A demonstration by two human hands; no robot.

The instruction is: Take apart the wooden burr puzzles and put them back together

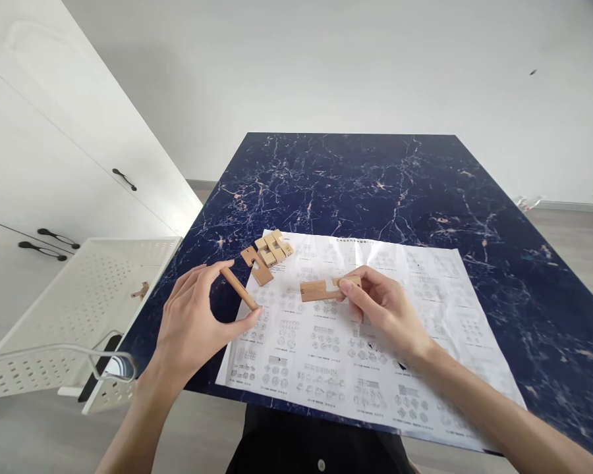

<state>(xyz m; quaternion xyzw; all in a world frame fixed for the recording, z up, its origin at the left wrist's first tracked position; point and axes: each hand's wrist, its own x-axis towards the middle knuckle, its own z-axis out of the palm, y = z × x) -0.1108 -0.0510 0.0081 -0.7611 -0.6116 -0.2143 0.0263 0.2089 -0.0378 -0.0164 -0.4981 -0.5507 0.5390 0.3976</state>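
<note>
A slim wooden stick (240,288) is pinched lengthwise between the thumb and forefinger of my left hand (190,316), one end against each. My right hand (378,299) grips a notched wooden puzzle piece (316,290) by its right end, above the printed sheet. Just beyond my left hand, a notched wooden piece (258,266) lies across the sheet's far left corner. Next to it sits a row of several lighter notched wooden pieces (274,248). The creased paper sheet (346,368), printed with small diagrams, spreads beneath both hands.
The dark blue marble-patterned table (336,184) reaches away to a pale wall. A white perforated cart (128,276) stands at its left, with a small wooden object (140,290) inside and a metal handle (79,349). White cabinets (69,151) with black handles rise beyond it.
</note>
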